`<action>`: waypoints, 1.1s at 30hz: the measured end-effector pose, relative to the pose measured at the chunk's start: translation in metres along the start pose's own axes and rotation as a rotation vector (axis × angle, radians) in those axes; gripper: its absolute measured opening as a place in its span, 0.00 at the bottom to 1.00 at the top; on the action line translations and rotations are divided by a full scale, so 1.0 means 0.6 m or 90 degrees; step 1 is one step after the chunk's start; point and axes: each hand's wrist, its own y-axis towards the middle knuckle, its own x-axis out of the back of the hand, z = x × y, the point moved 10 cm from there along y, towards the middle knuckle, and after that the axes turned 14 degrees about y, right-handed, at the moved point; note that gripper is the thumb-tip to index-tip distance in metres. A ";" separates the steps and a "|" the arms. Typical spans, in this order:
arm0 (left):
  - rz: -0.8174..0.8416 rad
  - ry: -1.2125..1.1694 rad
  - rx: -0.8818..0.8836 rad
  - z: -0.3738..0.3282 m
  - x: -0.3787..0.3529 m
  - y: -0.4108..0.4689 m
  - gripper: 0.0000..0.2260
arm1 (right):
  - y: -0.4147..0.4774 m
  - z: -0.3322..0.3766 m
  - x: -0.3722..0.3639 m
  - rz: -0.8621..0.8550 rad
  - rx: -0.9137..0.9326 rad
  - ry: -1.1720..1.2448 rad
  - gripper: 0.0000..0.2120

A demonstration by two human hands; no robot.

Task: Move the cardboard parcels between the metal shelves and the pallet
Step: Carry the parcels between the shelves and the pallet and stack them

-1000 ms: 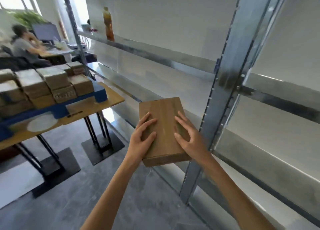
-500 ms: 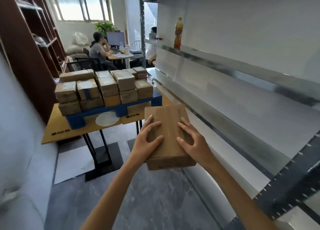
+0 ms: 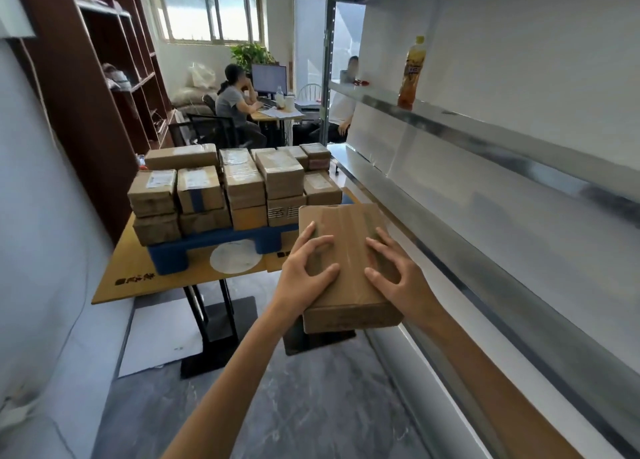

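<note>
I carry one flat brown cardboard parcel (image 3: 346,251) in front of me at chest height. My left hand (image 3: 304,271) grips its left side, with bent fingers on top. My right hand (image 3: 398,278) grips its right side the same way. Ahead to the left, several taped cardboard parcels (image 3: 239,181) sit stacked in two layers on a blue pallet (image 3: 221,244), which rests on a wooden table (image 3: 145,275). The metal shelves (image 3: 485,168) run along my right; the parcel is beside their front edge, not on them.
An orange drink bottle (image 3: 411,72) stands on the upper metal shelf. Dark wooden shelving (image 3: 104,88) lines the left wall. Two people sit at a desk (image 3: 277,112) with a monitor at the back. The table stands on black pedestal legs (image 3: 211,320) on grey floor.
My view has swung left from the shelf upright toward the pallet table, which now lies straight ahead and closer. Both hands keep the same hold on the parcel.
</note>
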 end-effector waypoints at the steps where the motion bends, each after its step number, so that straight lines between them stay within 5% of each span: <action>1: -0.003 0.002 0.002 0.009 -0.004 0.026 0.20 | 0.028 -0.010 0.003 -0.001 0.005 0.005 0.27; 22: 0.004 0.023 0.046 0.207 -0.083 0.552 0.16 | 0.557 -0.252 0.013 0.016 0.010 0.020 0.21; 33: 0.030 0.177 0.015 0.324 -0.090 0.867 0.20 | 0.879 -0.365 -0.006 0.039 0.011 0.062 0.20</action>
